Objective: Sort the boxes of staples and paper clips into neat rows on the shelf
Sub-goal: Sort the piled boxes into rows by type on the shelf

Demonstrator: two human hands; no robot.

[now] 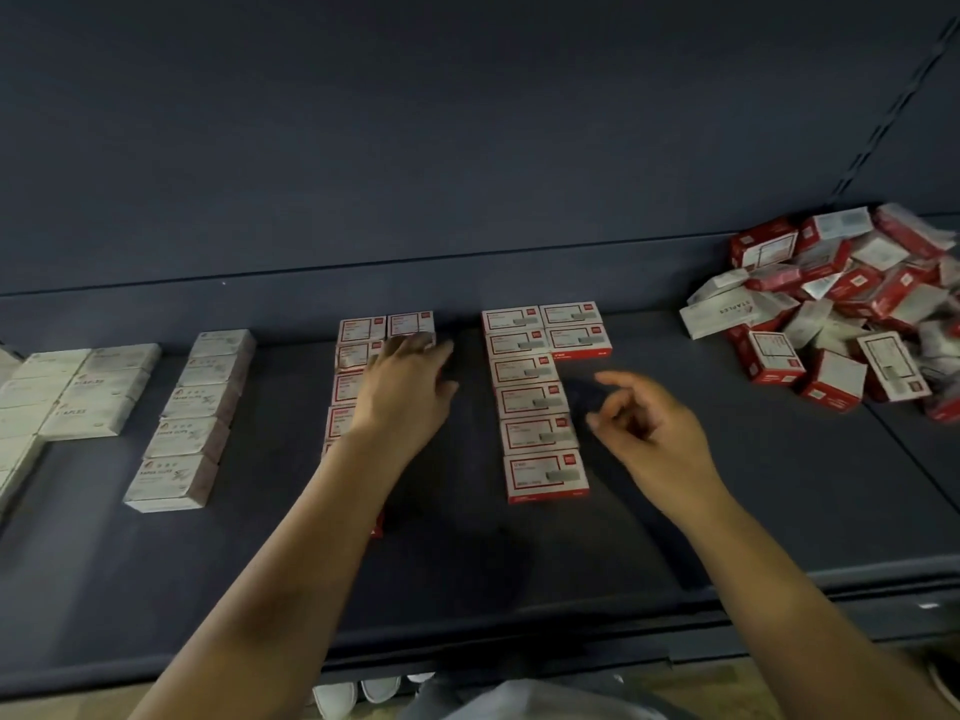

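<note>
On the dark shelf (270, 563) lie rows of small boxes. A red-and-white row (540, 402) runs front to back at centre right, with two more boxes beside its far end. Another red-and-white row (358, 356) lies at centre, partly hidden under my left hand (405, 392), which rests flat on it with fingers straight. White paper-clip boxes (192, 423) form a row further left. White staples boxes (88, 392) lie at the far left. My right hand (644, 423) hovers right of the centre-right row, fingers loosely curled, holding nothing.
A loose heap of red and white boxes (852, 314) fills the shelf's right end. The dark back panel (415, 148) rises behind the rows. The shelf's front edge (519, 652) runs below my forearms. White shoes (358, 693) show on the floor beneath.
</note>
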